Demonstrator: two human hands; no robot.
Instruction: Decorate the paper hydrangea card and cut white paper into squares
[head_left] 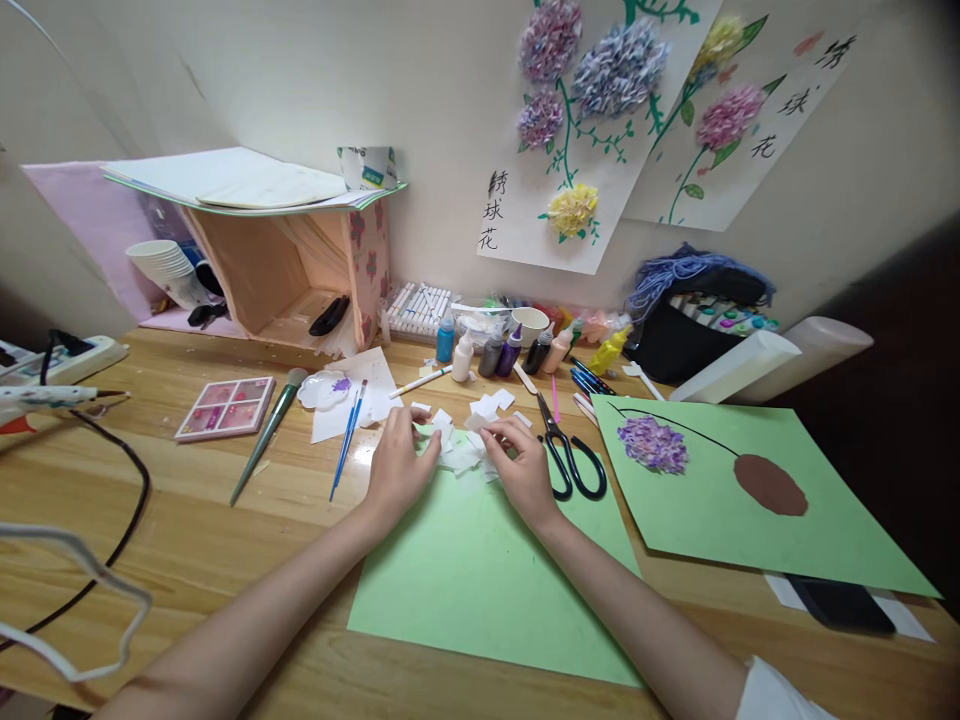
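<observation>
Several small white paper pieces [461, 457] lie loosely piled at the top edge of a light green sheet [480, 580]. At the left of the pile is my left hand [401, 460], fingers curved and thumb apart, with nothing visible in it. My right hand [521, 470] pinches a small white paper piece [475, 423] between thumb and fingertips on the other side. Just right of that hand lie black-handled scissors [570, 462], partly over the green sheet, blades pointing away.
Several paint bottles [510, 352] line the back. A second green sheet [712, 510] with a purple flower lies at right. Blue brushes [349, 440], a large brush [266, 435] and a pink palette [226, 408] lie left. A glue gun [45, 400] and black cord [142, 480] are far left.
</observation>
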